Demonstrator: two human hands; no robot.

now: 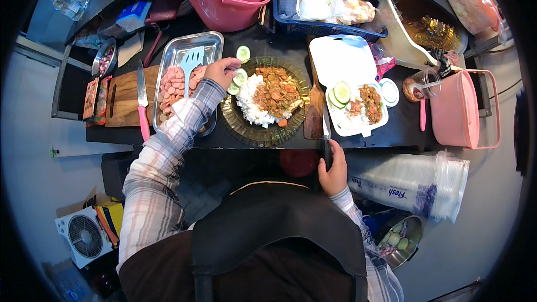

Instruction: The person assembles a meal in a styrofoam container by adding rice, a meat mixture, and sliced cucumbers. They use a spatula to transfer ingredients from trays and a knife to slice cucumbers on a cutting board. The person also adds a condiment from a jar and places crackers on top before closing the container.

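Observation:
My left hand [222, 72] reaches over the left rim of an amber glass plate [305, 81], fingers pinched at the edge of a cucumber slice [240, 72]. More cucumber lies just below it, and a loose cucumber slice [243, 53] is beyond my fingertips. On the plate are white rice [253, 105] and a brown saucy stew [274, 90] with sausage pieces. At the table's front edge, my right hand [333, 169] is closed round the dark handle of a knife [326, 123], its blade pointing away from me. Right of it, an open white foam box [363, 130] contains rice, stew and cucumber slices.
A metal tray [215, 45] of sliced sausage with a light-blue spatula [192, 59] stands left. Beside it are a pink-handled knife [142, 92] and wooden board [120, 98]. A pink bucket [229, 8], blue basket [330, 31] and pink container [456, 109] surround the work area.

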